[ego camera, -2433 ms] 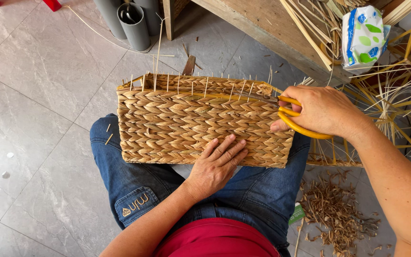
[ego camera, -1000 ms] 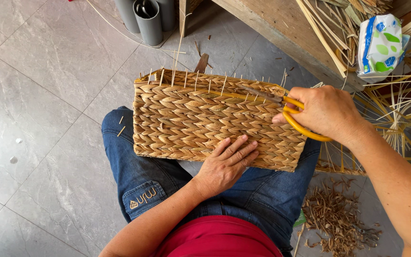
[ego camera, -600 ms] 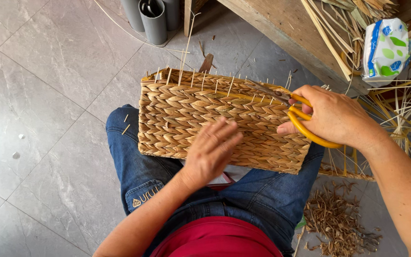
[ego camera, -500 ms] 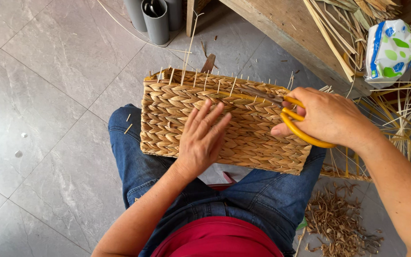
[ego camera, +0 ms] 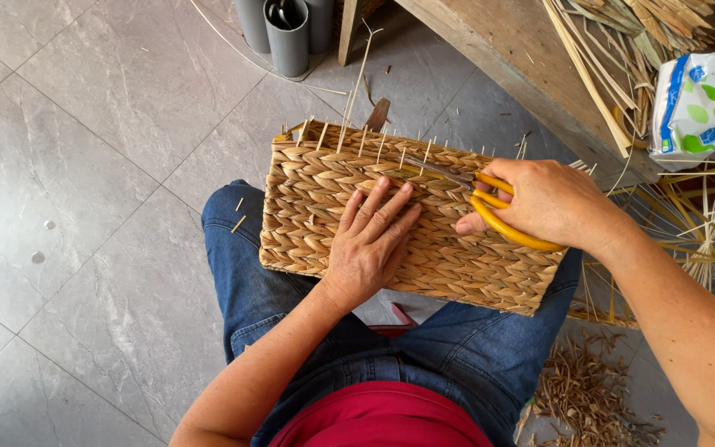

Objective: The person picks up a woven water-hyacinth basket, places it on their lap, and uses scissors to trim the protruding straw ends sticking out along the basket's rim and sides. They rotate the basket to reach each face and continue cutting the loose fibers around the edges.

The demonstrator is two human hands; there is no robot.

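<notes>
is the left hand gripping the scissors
No, the left hand lies flat, fingers spread, on the side of the woven basket, while the right hand holds the yellow-handled scissors.

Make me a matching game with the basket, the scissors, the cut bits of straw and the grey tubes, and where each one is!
Things:
1. woven basket
2. yellow scissors
3. pile of straw bits
4. grey tubes

Places:
A. on the floor beside the person's right leg
B. standing on the floor at the top, beyond the basket
C. on the person's lap, under the flat left hand
D. in the right hand, at the basket's top edge

Pairs: 1-C, 2-D, 3-A, 4-B
</notes>
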